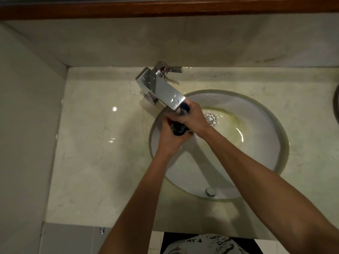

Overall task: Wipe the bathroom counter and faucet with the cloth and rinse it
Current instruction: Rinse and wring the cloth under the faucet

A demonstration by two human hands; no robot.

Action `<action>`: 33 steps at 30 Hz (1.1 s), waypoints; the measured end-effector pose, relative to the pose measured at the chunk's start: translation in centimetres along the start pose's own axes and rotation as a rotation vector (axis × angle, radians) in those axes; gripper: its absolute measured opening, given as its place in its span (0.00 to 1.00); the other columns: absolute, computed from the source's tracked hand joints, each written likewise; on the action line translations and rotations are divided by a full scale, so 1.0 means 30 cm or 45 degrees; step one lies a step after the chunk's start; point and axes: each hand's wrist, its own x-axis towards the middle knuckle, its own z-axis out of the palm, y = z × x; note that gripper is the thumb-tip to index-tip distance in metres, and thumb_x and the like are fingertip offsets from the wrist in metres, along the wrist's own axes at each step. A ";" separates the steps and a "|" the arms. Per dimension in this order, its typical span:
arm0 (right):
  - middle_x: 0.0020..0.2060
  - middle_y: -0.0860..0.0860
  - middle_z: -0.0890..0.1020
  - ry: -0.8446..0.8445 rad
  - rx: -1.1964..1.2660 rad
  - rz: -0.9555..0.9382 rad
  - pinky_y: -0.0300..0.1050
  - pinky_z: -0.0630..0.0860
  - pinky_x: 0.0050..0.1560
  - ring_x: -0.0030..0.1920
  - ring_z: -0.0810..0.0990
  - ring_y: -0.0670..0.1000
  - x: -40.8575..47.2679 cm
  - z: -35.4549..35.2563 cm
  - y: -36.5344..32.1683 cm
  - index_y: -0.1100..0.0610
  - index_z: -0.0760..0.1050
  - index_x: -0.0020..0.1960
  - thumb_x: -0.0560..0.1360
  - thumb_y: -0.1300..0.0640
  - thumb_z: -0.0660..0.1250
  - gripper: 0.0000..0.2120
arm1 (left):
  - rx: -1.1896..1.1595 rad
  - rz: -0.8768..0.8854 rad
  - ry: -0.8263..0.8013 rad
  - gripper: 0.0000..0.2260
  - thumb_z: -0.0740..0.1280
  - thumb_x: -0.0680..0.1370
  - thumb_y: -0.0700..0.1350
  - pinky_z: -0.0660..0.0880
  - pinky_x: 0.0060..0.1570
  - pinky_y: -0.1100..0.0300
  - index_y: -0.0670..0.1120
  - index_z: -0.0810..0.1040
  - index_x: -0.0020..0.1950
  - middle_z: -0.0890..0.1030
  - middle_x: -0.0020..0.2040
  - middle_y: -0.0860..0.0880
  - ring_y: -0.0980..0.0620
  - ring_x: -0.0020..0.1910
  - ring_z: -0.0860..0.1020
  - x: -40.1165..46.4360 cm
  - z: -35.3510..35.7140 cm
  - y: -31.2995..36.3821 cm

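Note:
A dark blue cloth (178,127) is bunched between both my hands, just under the spout end of the square chrome faucet (159,88). My left hand (169,138) grips its lower part and my right hand (194,119) is closed around its upper part, over the left side of the round white sink (260,125). Most of the cloth is hidden by my fingers. Water glistens in the basin around the chrome drain (209,118). The faucet handle (169,68) points right. The pale marble counter (102,143) looks wet and shiny.
A wall (23,125) closes the counter on the left and a backsplash (183,43) runs behind the faucet under a wooden ledge (165,8). An overflow cap (210,191) sits at the basin's near side. A dark round edge (336,105) shows at far right.

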 end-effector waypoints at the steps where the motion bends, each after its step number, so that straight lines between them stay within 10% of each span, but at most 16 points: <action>1: 0.50 0.56 0.87 -0.013 -0.027 -0.044 0.45 0.81 0.55 0.52 0.85 0.52 -0.010 0.007 -0.014 0.62 0.82 0.56 0.67 0.62 0.82 0.19 | 0.053 0.037 -0.001 0.34 0.79 0.69 0.32 0.77 0.56 0.69 0.37 0.68 0.71 0.79 0.58 0.53 0.53 0.58 0.80 0.019 0.018 0.015; 9: 0.45 0.52 0.85 -0.287 -0.132 -0.134 0.30 0.75 0.49 0.45 0.83 0.39 -0.075 -0.089 -0.064 0.66 0.81 0.52 0.69 0.69 0.79 0.13 | 0.034 0.102 0.011 0.20 0.70 0.72 0.22 0.76 0.43 0.73 0.41 0.76 0.57 0.80 0.48 0.55 0.71 0.45 0.81 0.052 0.051 0.025; 17: 0.60 0.53 0.84 -0.226 0.040 -0.078 0.45 0.75 0.67 0.63 0.82 0.49 -0.106 -0.156 -0.091 0.61 0.80 0.64 0.73 0.64 0.77 0.20 | -0.070 -0.013 0.196 0.13 0.77 0.72 0.33 0.78 0.41 0.68 0.48 0.80 0.49 0.84 0.44 0.50 0.63 0.42 0.83 0.049 0.062 0.037; 24: 0.40 0.51 0.86 0.161 0.104 -0.080 0.36 0.75 0.38 0.35 0.81 0.45 -0.032 -0.127 -0.230 0.57 0.78 0.66 0.80 0.65 0.65 0.16 | -0.266 -0.257 0.284 0.14 0.79 0.70 0.38 0.76 0.37 0.69 0.52 0.77 0.43 0.81 0.40 0.54 0.68 0.33 0.79 0.047 0.052 0.085; 33: 0.43 0.49 0.83 0.103 0.086 0.032 0.41 0.74 0.35 0.34 0.78 0.46 0.070 -0.068 -0.297 0.54 0.75 0.71 0.83 0.62 0.59 0.19 | -0.403 -0.308 0.238 0.16 0.76 0.72 0.34 0.75 0.35 0.74 0.54 0.77 0.46 0.80 0.41 0.60 0.65 0.36 0.80 0.011 0.059 0.107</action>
